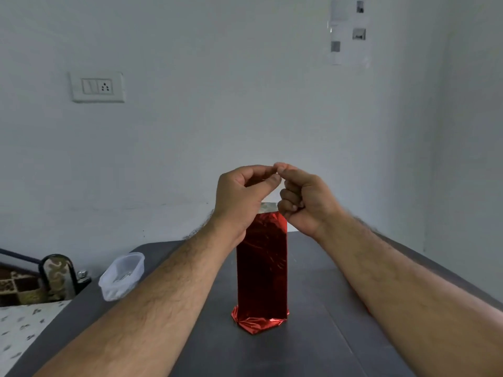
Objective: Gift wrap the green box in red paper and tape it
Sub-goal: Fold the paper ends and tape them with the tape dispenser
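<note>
Nearest us, our two bare forearms enter from the lower corners and converge above a dark grey table (313,349). Between them the box wrapped in shiny red paper (261,270) stands upright on the table's centre; its lower end is folded into a crumpled pointed flap resting on the surface, and a silvery strip of the paper's underside shows at its top edge. To the left, near the table's edge, lies a translucent plastic container (121,276), well apart from the box. Above the box's top, our left hand (239,194) has thumb and forefinger pinched together, and our right hand (304,197) is curled into a loose fist with thumb and forefinger likewise pinched; the two pinches meet tip to tip. What they hold is too small to tell. Beyond, on the pale wall, we note a switch-and-socket plate (97,87) at left and a sheet of paper (349,31) stuck up at upper right.
</note>
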The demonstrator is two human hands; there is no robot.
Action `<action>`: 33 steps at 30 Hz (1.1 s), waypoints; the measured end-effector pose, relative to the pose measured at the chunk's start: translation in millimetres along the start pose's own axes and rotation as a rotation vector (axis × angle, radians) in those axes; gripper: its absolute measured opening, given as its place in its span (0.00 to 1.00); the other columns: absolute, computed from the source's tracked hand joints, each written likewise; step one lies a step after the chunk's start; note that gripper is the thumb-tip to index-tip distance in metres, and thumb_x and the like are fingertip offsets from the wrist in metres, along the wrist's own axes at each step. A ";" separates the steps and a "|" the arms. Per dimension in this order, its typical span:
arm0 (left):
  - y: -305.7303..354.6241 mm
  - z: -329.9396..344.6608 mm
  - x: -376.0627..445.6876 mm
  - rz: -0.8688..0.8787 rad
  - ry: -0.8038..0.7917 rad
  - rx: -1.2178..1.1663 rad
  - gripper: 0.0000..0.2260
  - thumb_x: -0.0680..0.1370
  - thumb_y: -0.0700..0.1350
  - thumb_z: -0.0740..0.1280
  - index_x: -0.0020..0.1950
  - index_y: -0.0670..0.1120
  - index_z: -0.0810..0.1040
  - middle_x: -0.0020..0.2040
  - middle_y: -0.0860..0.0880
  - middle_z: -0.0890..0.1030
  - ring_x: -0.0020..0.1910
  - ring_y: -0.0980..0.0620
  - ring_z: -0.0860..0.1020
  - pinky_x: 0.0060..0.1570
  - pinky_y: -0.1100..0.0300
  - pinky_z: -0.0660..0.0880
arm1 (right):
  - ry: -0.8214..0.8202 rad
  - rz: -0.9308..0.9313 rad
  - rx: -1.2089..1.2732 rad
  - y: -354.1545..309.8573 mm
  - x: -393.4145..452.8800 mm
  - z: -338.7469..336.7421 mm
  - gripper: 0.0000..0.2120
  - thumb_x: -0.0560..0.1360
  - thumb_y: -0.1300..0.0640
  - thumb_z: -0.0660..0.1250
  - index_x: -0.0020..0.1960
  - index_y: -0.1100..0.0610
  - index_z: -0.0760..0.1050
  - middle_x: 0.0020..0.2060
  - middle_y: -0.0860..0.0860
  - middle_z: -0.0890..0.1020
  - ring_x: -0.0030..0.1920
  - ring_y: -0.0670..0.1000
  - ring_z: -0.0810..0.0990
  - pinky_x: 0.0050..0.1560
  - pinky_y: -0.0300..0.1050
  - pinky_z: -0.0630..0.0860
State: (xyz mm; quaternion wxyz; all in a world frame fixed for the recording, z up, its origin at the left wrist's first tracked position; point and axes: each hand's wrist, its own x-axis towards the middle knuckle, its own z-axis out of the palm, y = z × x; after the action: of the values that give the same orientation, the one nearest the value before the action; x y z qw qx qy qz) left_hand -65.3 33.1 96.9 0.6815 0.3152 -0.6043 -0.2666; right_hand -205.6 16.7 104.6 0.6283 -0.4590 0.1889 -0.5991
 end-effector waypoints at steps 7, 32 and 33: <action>-4.3 -10.2 2.5 -0.028 0.094 0.023 0.00 0.76 0.39 0.77 0.45 0.44 0.88 0.43 0.50 0.88 0.44 0.59 0.84 0.42 0.68 0.77 | 0.030 -0.028 -0.044 8.6 6.4 2.4 0.05 0.79 0.64 0.70 0.52 0.57 0.83 0.25 0.46 0.64 0.24 0.46 0.56 0.26 0.39 0.55; -114.6 -51.8 -21.5 -0.257 0.230 -0.068 0.26 0.81 0.34 0.71 0.73 0.55 0.68 0.48 0.47 0.89 0.53 0.54 0.86 0.61 0.61 0.74 | 0.187 -0.052 -0.576 92.9 33.6 -107.7 0.08 0.80 0.48 0.73 0.55 0.49 0.88 0.55 0.43 0.88 0.63 0.45 0.83 0.68 0.57 0.78; -114.8 -51.0 -21.8 -0.259 0.210 -0.070 0.26 0.81 0.36 0.72 0.74 0.55 0.68 0.49 0.47 0.89 0.54 0.54 0.86 0.60 0.62 0.73 | 0.172 -0.052 -0.569 93.8 36.7 -107.4 0.09 0.81 0.48 0.73 0.56 0.50 0.88 0.55 0.45 0.88 0.63 0.47 0.83 0.69 0.58 0.77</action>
State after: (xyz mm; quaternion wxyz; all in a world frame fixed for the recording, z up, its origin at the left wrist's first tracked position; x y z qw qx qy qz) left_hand -15.4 -20.9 -7.3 0.7112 0.3929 -0.4745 -0.3387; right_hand -228.1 -67.9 -13.8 0.4407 -0.5690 0.3900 -0.5744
